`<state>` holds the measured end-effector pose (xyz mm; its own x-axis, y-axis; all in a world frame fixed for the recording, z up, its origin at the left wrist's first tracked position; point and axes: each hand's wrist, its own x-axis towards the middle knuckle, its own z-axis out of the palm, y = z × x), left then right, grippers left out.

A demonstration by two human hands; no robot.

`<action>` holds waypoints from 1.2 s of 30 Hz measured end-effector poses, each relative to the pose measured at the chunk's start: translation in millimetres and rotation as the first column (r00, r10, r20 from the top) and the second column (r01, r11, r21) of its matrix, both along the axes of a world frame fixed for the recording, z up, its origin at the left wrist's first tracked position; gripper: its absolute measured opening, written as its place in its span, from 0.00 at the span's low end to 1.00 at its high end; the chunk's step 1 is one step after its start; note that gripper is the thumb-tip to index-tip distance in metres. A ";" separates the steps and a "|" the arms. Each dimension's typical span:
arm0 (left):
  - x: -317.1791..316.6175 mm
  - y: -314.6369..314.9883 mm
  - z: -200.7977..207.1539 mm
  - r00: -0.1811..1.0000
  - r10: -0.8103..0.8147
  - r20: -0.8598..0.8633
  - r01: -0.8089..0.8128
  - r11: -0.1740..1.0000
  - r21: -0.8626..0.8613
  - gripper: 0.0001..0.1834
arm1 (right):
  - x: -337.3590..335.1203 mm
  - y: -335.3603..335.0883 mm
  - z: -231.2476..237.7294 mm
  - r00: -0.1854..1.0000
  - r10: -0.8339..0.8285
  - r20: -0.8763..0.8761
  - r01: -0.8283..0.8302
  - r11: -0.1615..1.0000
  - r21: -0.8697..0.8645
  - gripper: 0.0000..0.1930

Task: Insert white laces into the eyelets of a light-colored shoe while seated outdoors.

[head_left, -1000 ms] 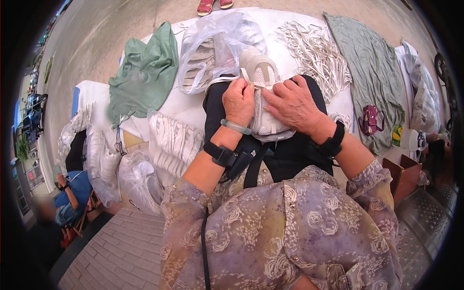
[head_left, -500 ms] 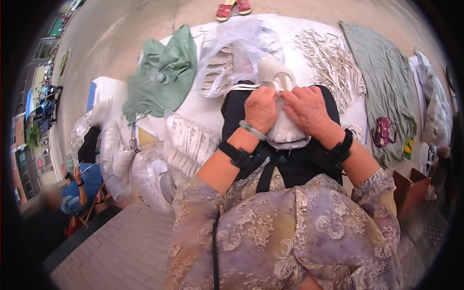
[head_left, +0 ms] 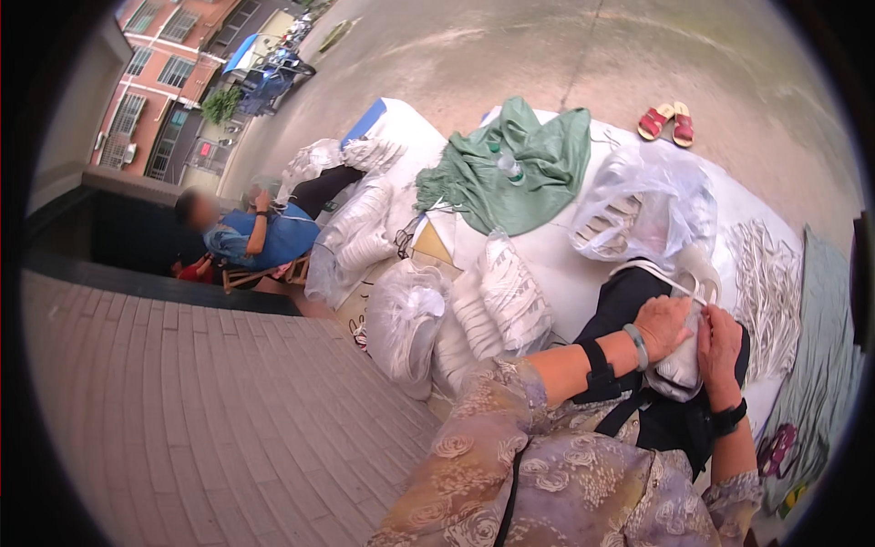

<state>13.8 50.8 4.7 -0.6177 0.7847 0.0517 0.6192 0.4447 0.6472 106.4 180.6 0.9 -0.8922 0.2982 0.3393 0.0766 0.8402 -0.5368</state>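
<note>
A white shoe point(head_left: 676, 372) rests on my dark-trousered lap, partly covered by both hands. My left hand point(head_left: 663, 325) is closed against the shoe's side, its fingers curled over the lacing area; the fingertips are partly hidden. My right hand point(head_left: 720, 345) pinches at the other side of the opening, where a white shoelace point(head_left: 679, 284) reaches its fingertips. That lace runs back leftward across my thigh. Just beyond the shoe lies a clear plastic bag point(head_left: 670, 205) with pale shoes in it.
Bundled white shoes point(head_left: 515, 292) and a plastic-wrapped bundle point(head_left: 407, 319) lie to my left. A green cloth point(head_left: 538, 173) holds a bottle point(head_left: 509, 167). Many loose laces point(head_left: 766, 301) lie at right beside a grey-green sheet point(head_left: 816, 365). Red sandals point(head_left: 670, 123) stand beyond. Another person point(head_left: 264, 232) sits far left.
My view has swung left, so everything sits further right and more of the seated person and brick paving shows. Both hands stay at the shoe; the lace now stretches toward my right fingers.
</note>
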 end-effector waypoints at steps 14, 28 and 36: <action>-7.3 28.8 12.3 0.997 -0.076 -0.014 0.065 0.918 -0.392 0.08 | -1.5 -12.2 2.8 1.000 -0.001 -0.005 0.003 0.968 0.250 0.15; -0.7 -0.9 6.1 0.982 -0.114 -0.148 0.103 0.991 -0.080 0.05 | 8.1 -14.6 28.4 0.978 -0.114 0.176 0.125 0.991 -0.047 0.12; -0.6 -10.7 9.5 0.973 -0.196 -0.124 0.205 0.977 0.064 0.05 | 9.6 -28.5 14.1 0.980 -0.178 0.090 0.165 0.978 0.130 0.13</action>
